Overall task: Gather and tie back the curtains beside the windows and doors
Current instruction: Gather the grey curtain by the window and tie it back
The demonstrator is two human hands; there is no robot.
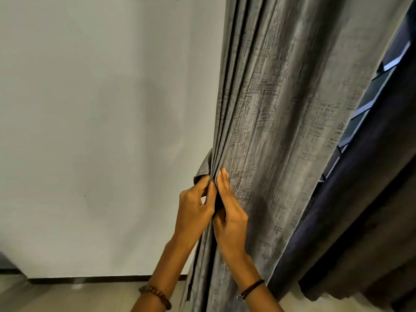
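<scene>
A grey textured curtain (281,109) hangs from the top of the view to the floor, its left edge bunched into narrow pleats. My left hand (194,206) pinches the pleated edge and a folded grey flap of fabric (203,167) that sticks out to the left, which may be a tie-back. My right hand (229,212) lies just to the right, fingers pointing up along the folds and thumb tucked behind them, gripping the gathered fabric. The two hands touch each other at the pleats.
A plain white wall (101,131) fills the left, with a dark skirting strip (101,279) above the tiled floor (67,298). A darker curtain (360,233) hangs to the right, and louvred window panes (369,104) show between the two curtains.
</scene>
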